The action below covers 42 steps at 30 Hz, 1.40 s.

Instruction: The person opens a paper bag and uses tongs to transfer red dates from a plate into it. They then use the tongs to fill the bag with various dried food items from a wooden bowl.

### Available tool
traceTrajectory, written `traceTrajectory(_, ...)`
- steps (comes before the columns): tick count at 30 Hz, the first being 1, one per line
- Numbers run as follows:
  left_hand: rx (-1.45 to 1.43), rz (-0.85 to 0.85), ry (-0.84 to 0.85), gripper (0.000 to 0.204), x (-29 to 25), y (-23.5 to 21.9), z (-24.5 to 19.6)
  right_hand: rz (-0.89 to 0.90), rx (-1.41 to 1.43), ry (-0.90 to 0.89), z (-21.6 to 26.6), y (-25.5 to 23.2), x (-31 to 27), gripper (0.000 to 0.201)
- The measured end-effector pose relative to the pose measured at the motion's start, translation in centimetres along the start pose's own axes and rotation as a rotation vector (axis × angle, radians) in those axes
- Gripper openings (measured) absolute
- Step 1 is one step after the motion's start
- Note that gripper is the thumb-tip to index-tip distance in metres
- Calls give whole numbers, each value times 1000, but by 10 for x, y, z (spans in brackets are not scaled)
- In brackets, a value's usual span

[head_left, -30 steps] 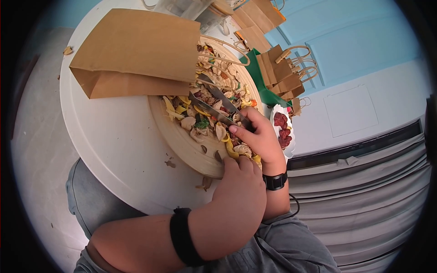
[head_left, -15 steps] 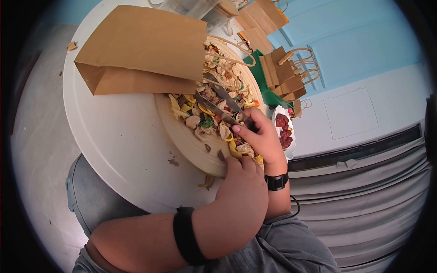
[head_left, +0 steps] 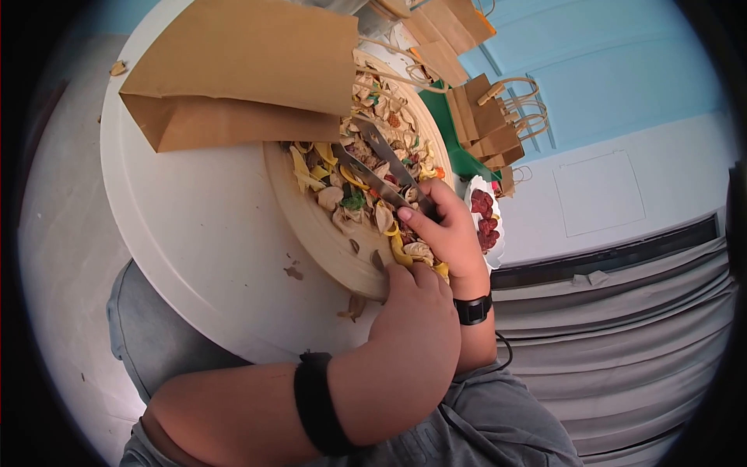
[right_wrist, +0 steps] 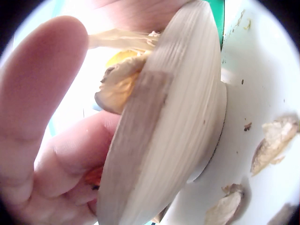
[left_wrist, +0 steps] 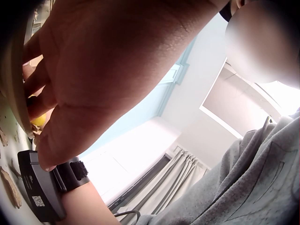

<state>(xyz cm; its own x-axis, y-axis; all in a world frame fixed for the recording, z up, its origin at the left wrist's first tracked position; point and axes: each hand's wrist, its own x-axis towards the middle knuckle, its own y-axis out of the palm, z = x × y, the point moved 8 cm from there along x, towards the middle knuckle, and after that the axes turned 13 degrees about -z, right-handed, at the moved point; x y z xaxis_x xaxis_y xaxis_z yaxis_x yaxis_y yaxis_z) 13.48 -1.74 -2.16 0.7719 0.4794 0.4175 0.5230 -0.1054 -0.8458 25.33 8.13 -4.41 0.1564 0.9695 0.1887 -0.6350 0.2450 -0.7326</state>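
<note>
A round wooden tray [head_left: 292, 206] holds a loose mix of dried petals and leaves, with yellow curls and some green bits. My right hand [head_left: 451, 233] pinches metal tongs [head_left: 373, 179] between thumb and fingers. The tongs' arms stand apart over the petals, their tips beside the lower edge of a brown paper bag [head_left: 241, 66]. In the right wrist view the thumb [right_wrist: 51, 79] shows beside the tray's rim, without the tongs. My left hand [head_left: 416, 311] rests over the tray's near rim, knuckles up, fingertips hidden from above. In the left wrist view its fingers [left_wrist: 42, 77] reach over that rim.
The bag lies on its side across tray and white table [head_left: 210, 233], its handles toward the right. Behind the tray stand a green bag [head_left: 451, 136] and several small paper bags [head_left: 478, 105]. A white scalloped plate [head_left: 496, 253] with dark red pieces sits at the right. Dried scraps [head_left: 293, 270] lie near the rim.
The head view shifts slightly. Both hands and the tongs keep almost the same place over the tray, and the tongs' arms stay apart.
</note>
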Motion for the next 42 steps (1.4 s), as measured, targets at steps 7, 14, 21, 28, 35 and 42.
traceTrajectory(7, 12, -25, -6, 46, -2, -1, 1, -35, 8, -18, 1, 0, -1, 27)
traceTrajectory(14, 8, -48, -14, 41, -2, -4, 1, -34, -7, -5, -3, 0, 0, 28)
traceTrajectory(21, 5, -32, -6, 40, -1, -1, 0, -37, 12, -18, -2, 1, 1, 26)
traceTrajectory(28, 8, -32, -16, 43, -2, -5, 0, -31, 27, -31, -2, 1, 1, 25)
traceTrajectory(35, 6, 13, -15, 43, 0, -1, 0, -39, 12, 1, 0, 1, 0, 26)
traceTrajectory(42, 41, -33, -9, 40, -3, -3, 0, -45, -21, 14, 5, 0, -1, 27)
